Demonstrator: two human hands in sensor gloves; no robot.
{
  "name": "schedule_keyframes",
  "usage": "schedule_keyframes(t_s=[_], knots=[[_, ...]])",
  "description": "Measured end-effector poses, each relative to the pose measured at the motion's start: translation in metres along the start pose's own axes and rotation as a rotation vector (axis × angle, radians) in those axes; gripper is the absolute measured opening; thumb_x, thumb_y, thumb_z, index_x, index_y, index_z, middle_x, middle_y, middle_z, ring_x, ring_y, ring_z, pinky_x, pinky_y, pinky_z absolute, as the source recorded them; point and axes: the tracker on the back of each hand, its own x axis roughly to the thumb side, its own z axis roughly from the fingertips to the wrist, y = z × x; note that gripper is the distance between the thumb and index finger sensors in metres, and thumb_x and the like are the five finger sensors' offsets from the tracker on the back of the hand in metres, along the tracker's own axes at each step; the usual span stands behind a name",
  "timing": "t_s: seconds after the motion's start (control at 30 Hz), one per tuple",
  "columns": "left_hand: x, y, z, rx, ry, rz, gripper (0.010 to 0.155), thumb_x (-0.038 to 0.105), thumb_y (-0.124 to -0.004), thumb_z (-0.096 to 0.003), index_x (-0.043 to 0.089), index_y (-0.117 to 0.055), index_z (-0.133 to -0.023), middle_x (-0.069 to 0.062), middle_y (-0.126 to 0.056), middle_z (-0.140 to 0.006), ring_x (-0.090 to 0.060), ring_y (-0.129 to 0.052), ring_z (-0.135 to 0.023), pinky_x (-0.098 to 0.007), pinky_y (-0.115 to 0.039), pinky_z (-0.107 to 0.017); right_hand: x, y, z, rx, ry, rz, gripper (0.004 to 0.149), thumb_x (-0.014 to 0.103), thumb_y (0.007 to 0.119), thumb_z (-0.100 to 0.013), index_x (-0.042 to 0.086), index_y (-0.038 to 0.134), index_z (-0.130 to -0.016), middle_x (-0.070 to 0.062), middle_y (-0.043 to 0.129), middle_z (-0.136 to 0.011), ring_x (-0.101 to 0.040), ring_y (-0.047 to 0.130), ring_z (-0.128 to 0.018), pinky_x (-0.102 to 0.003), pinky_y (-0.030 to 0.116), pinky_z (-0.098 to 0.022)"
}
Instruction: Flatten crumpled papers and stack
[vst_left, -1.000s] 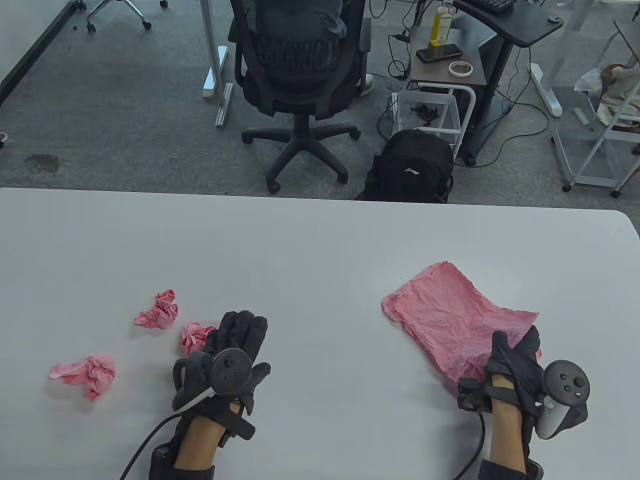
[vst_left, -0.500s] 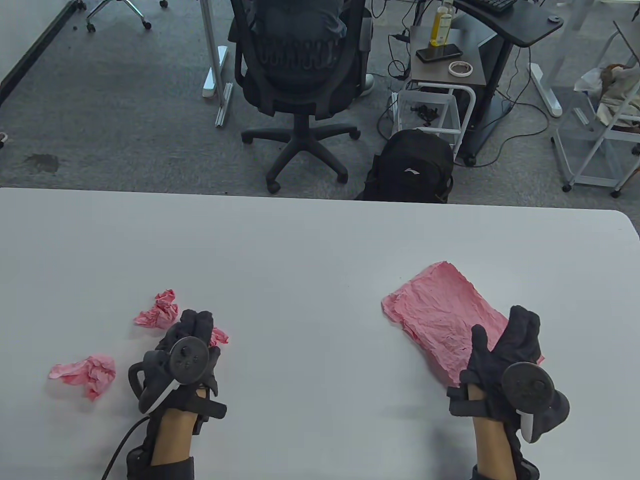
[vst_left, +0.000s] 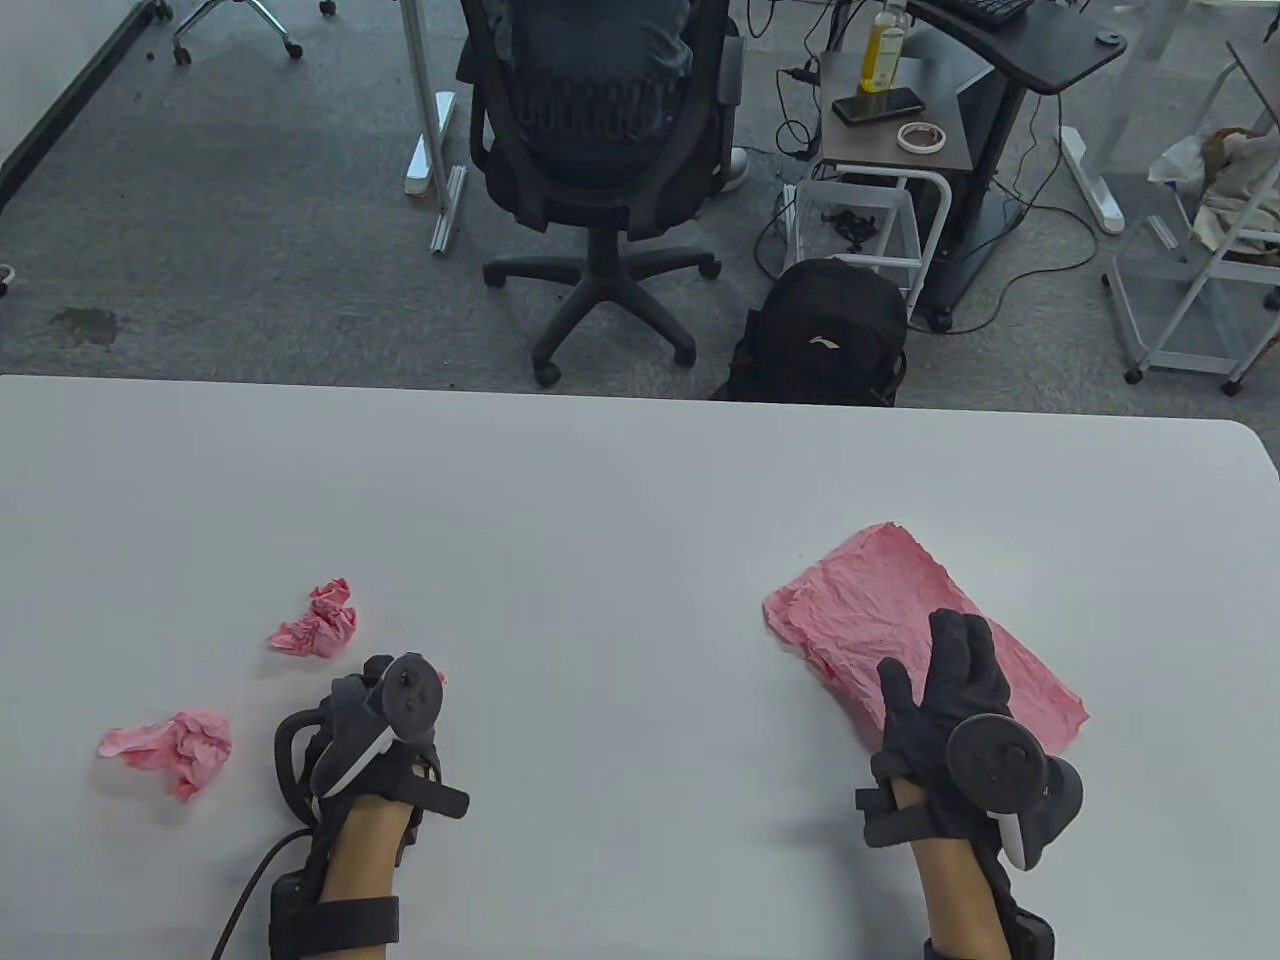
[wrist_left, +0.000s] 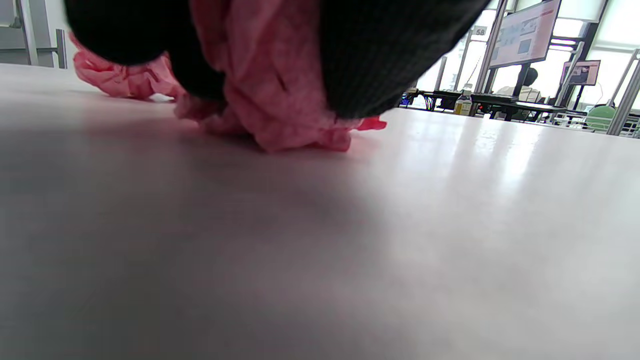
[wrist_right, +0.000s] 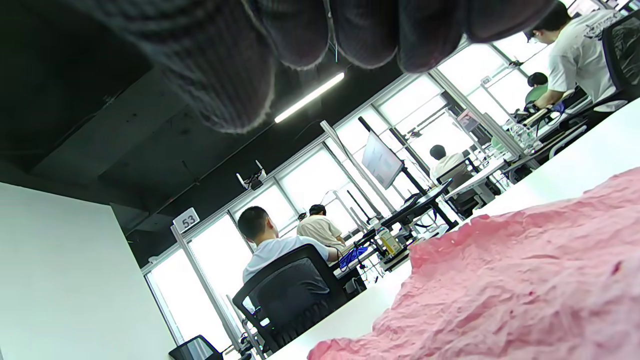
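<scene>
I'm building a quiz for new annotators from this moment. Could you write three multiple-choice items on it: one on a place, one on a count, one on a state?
1. Where does the flattened pink sheet lie on the table?
A. right side
B. left side
C. far edge

2. How many crumpled pink balls lie free of any hand?
A. none
B. two
C. four

3. What is the left hand doing?
A. resting flat and empty
B. gripping a crumpled pink paper
C. holding a bottle

Answers: 1 A, the sheet sits under the right hand. 2 B, one ball and another lie untouched. 3 B, the left wrist view shows fingers around the paper.
</scene>
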Motion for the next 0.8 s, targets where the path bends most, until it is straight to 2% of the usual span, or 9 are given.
schedule_keyframes(t_s=[0.2,0.4,0.47,0.6,0.73,0.8], knots=[[0.008,0.012,0.012,0.100,-0.085,0.153,0.057,0.034,-0.087,-0.0483,0.018,-0.071,-0.100,-0.013,-0.075,-0.093,-0.024,-0.092,-0.054,-0.046,-0.077,-0.046,0.005,0.020,0.004,0.093,-0.018,-0.009,0.068,0.037,0.082,-0.051,0.011,0.049,-0.105,-0.030,0.046,-0.107,-0.056,0.056,-0.089,-0.066,0.053,-0.058],[0.027,0.024,0.027,0.254,-0.186,0.333,0.061,0.038,-0.086,-0.0487,0.016,-0.066,-0.102,-0.014,-0.074,-0.092,-0.021,-0.093,-0.052,-0.043,-0.079,-0.044,0.035,0.049,0.003,0.191,-0.105,-0.026,0.067,0.038,0.081,-0.052,0.010,0.051,-0.105,-0.029,0.053,-0.106,-0.056,0.059,-0.088,-0.068,0.054,-0.057],[0.030,0.027,0.031,0.269,-0.208,0.416,0.063,0.040,-0.085,-0.0488,0.015,-0.064,-0.103,-0.014,-0.074,-0.091,-0.020,-0.094,-0.051,-0.042,-0.080,-0.043,0.051,0.058,0.000,0.221,-0.142,-0.062,0.069,0.039,0.079,-0.053,0.010,0.047,-0.106,-0.028,0.057,-0.105,-0.055,0.059,-0.089,-0.068,0.053,-0.057],[0.036,0.024,0.036,0.251,-0.282,0.574,0.064,0.041,-0.086,-0.0490,0.014,-0.064,-0.103,-0.014,-0.074,-0.090,-0.020,-0.094,-0.050,-0.042,-0.080,-0.042,0.084,0.069,0.008,0.263,-0.196,-0.115,0.067,0.039,0.079,-0.053,0.009,0.050,-0.106,-0.027,0.061,-0.103,-0.055,0.061,-0.088,-0.068,0.054,-0.057],[0.049,0.025,0.041,0.258,-0.330,0.525,0.065,0.043,-0.082,-0.0503,0.016,-0.059,-0.105,-0.013,-0.068,-0.093,-0.018,-0.092,-0.054,-0.041,-0.079,-0.045,0.114,0.085,0.025,0.329,-0.325,-0.129,0.063,0.039,0.079,-0.052,0.010,0.058,-0.104,-0.026,0.068,-0.100,-0.054,0.063,-0.087,-0.068,0.055,-0.056],[0.057,0.023,0.045,0.239,-0.376,0.577,0.065,0.044,-0.080,-0.0509,0.017,-0.056,-0.106,-0.012,-0.066,-0.094,-0.017,-0.092,-0.056,-0.041,-0.080,-0.047,0.121,0.093,0.036,0.387,-0.368,-0.158,0.059,0.038,0.079,-0.052,0.009,0.063,-0.101,-0.025,0.074,-0.097,-0.054,0.065,-0.086,-0.069,0.055,-0.056]])
